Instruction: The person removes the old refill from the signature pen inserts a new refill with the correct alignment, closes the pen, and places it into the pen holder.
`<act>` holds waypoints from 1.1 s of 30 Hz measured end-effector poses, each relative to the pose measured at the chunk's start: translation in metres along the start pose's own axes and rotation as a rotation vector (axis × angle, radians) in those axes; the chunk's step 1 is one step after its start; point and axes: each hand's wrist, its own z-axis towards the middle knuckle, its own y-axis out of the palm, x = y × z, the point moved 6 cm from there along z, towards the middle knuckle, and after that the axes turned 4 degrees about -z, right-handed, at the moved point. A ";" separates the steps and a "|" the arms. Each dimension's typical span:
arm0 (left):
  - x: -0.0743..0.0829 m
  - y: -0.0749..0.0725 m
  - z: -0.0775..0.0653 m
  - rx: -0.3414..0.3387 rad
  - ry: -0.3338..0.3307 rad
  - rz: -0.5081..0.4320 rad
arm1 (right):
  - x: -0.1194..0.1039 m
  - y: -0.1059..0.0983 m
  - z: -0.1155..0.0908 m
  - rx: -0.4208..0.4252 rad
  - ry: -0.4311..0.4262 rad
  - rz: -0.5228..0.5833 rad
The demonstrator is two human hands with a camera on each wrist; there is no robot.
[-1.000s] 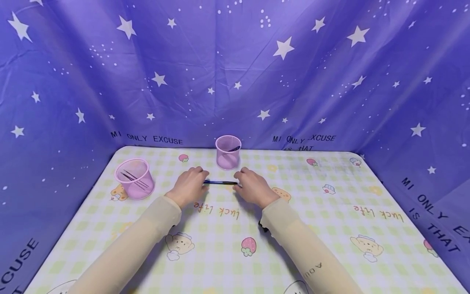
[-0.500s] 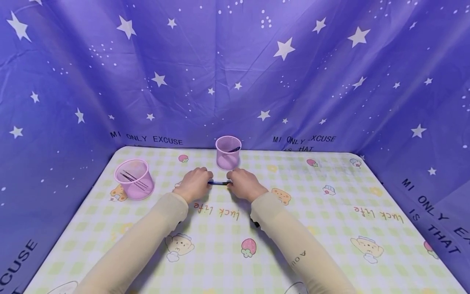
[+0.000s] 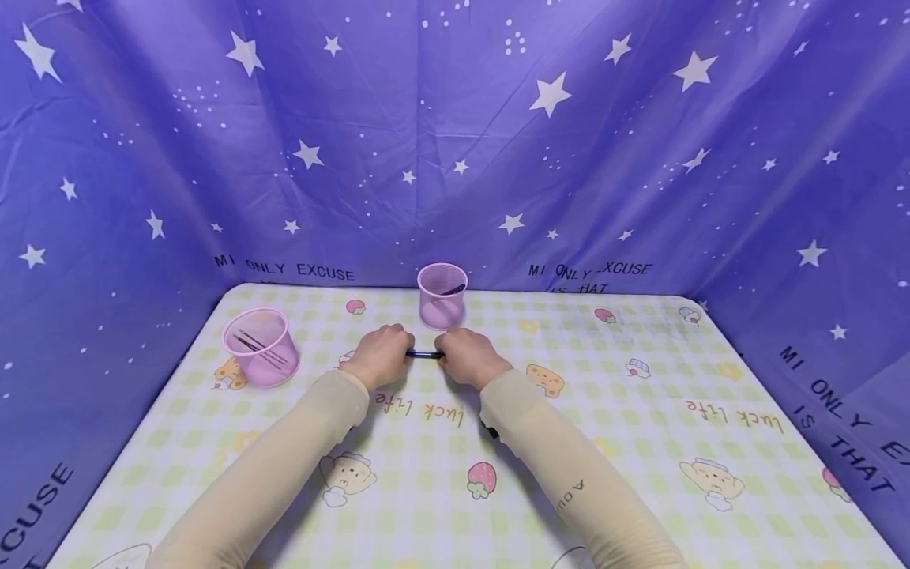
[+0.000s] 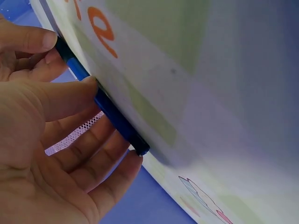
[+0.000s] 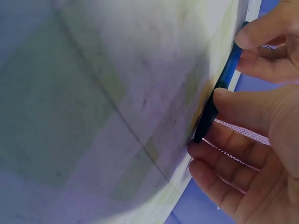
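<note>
A slim blue pen (image 3: pixel 426 355) with a dark end lies crosswise between both hands, close over the tablecloth. My left hand (image 3: pixel 381 356) pinches its blue end between thumb and fingers; the left wrist view shows the blue barrel (image 4: pixel 114 116) running past the thumb tip. At the other end, my right hand (image 3: pixel 472 357) pinches the dark part (image 5: pixel 208 116), thumb on the near side and fingers behind. Just beyond the hands stands a pink mesh pen cup (image 3: pixel 441 313) with a dark pen inside it.
Another pink mesh cup (image 3: pixel 276 365), holding several thin dark sticks, stands at the table's left. The checked tablecloth (image 3: pixel 597 506) carries printed cartoon figures. A purple star-patterned curtain (image 3: pixel 398 118) hangs round the table's back and sides.
Both hands have slid toward each other along the pen, the right one moving left and the left one moving right. Less of the pen shows between them; the cups have stayed put.
</note>
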 end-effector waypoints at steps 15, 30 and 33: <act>0.002 0.002 0.001 -0.015 0.005 0.022 | -0.002 0.000 0.001 0.036 -0.010 0.020; 0.007 0.000 -0.002 -0.023 0.024 0.052 | 0.002 0.000 -0.003 0.061 -0.035 0.041; 0.010 -0.001 -0.003 -0.014 0.025 0.074 | 0.001 -0.002 -0.006 0.071 -0.052 0.039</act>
